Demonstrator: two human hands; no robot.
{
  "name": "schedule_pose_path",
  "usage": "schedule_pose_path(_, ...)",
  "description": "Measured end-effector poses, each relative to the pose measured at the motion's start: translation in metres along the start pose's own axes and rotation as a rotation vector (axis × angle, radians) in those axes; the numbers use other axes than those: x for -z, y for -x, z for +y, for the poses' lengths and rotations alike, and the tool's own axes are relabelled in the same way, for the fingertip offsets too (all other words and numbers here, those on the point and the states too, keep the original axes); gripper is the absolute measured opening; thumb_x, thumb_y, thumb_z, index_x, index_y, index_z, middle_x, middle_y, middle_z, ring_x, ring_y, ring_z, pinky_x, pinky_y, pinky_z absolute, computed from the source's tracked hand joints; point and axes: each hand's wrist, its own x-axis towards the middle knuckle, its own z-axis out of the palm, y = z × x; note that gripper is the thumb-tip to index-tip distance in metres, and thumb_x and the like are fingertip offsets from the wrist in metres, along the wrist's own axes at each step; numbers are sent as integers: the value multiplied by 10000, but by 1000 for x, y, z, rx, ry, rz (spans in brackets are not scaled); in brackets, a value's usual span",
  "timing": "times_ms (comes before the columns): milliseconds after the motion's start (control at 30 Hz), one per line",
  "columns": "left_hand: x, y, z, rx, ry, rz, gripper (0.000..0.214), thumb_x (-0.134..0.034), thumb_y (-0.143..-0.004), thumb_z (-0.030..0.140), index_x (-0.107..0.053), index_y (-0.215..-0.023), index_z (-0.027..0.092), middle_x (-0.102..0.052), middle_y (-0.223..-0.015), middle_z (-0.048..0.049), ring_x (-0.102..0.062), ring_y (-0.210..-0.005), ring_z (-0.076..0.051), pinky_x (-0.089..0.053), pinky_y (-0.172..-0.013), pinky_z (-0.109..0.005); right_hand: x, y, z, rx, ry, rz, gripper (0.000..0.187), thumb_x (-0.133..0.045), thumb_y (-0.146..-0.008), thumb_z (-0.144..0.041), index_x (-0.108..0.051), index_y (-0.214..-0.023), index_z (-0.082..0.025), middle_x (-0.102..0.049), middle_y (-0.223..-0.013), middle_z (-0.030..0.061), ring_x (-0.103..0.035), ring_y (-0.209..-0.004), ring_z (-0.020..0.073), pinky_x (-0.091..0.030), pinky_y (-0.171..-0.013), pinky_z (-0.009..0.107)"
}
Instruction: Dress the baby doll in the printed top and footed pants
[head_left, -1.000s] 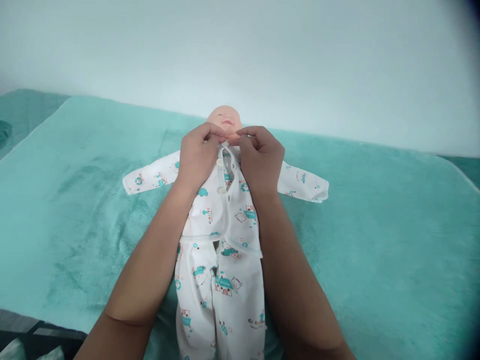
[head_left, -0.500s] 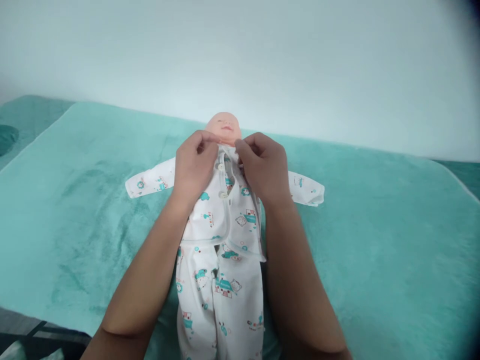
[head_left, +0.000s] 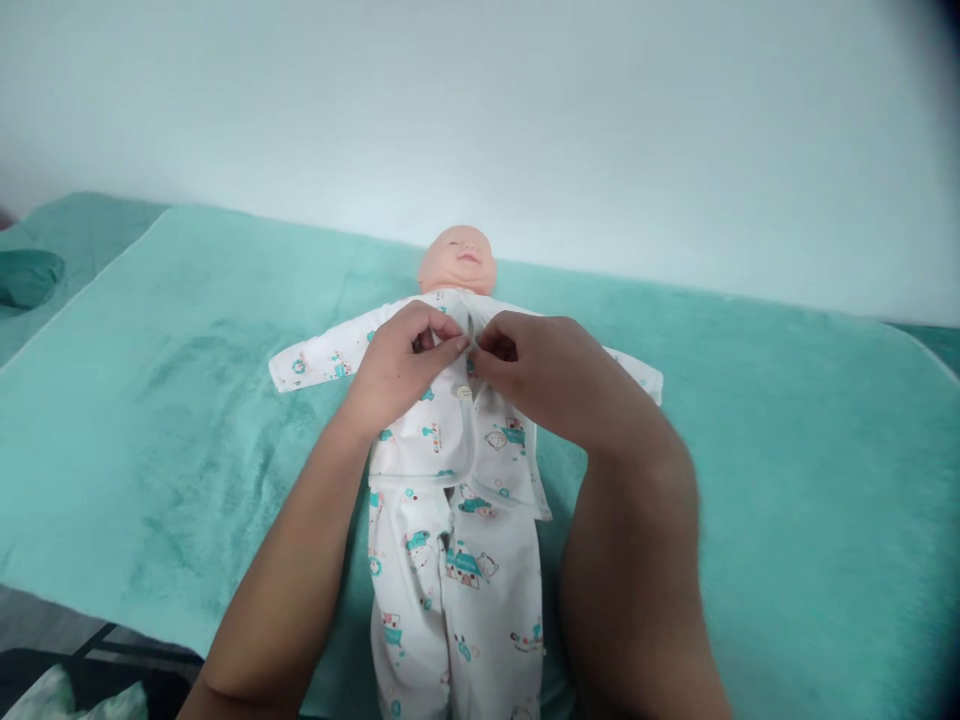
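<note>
A baby doll (head_left: 457,258) lies on its back on a teal blanket (head_left: 187,400), dressed in a white printed shirt (head_left: 450,430) and matching trousers (head_left: 457,600). My left hand (head_left: 401,365) and my right hand (head_left: 540,370) meet over the doll's chest. Both pinch the front edges of the shirt at the upper button line, fingertips almost touching. A white button (head_left: 464,393) shows just below my fingers. The doll's sleeves stretch out to either side.
A pale wall (head_left: 480,120) rises behind the blanket. A dark teal cushion (head_left: 26,277) lies at the far left. At the bottom left the blanket's edge ends above a dark frame and some white cloth (head_left: 75,700).
Both hands have moved down from the doll's collar to its chest, and the neckline now lies closed. My right forearm has swung outward. The view has shifted slightly left.
</note>
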Motion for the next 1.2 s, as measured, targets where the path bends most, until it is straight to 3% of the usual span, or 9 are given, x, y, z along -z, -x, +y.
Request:
schedule_pose_path(233,5,4,5,22,115,-52,113,-638,-913,323,-665,-870,222,-601,-752,17,-497,-671,-124,-414,-643,-280,6,0,0,-106,-273,-31,141,-645,-874,-285,-641,-748,-222,-640,-678,-17,-498,-562,118,-337,-522,284)
schedule_pose_path(333,3,5,7,9,143,-43,113,-655,-901,320,-671,-853,219,-632,-771,16,-520,-690,-124,-426,-659,-275,-5,4,4,-164,-453,41,144,-675,-862,-319,-641,-764,-218,-622,-680,-15,-517,-587,126,-374,-546,280)
schedule_pose_path(500,0,3,9,22,135,-25,123,-673,-886,329,-690,-843,215,-642,-774,10,-552,-732,-139,-439,-683,-278,-34,11,14,-156,-738,179,195,-707,-857,-386,-625,-785,-225,-508,-625,-46,-434,-564,111,-324,-526,260)
schedule_pose_path(667,-1,1,4,41,159,-29,120,-691,-871,336,-710,-849,220,-636,-754,16,-547,-715,-133,-441,-678,-275,-44,12,21,-113,-794,208,208,-749,-843,-413,-656,-829,-227,-522,-673,-47,-438,-608,109,-351,-570,258)
schedule_pose_path(933,-2,0,-2,74,277,-30,98,-708,-857,317,-726,-872,222,-665,-778,8,-528,-673,-115,-381,-600,-257,-38,6,32,-97,-877,95,195,-782,-824,-388,-684,-846,-221,-594,-785,-28,-492,-629,97,-387,-578,254)
schedule_pose_path(1200,-3,0,-1,71,291,-30,93,-715,-856,313,-705,-865,221,-621,-737,16,-499,-633,-107,-364,-575,-258,-36,4,33,-73,-849,54,190,-786,-807,-357,-661,-850,-221,-575,-751,-35,-506,-645,105,-408,-577,252)
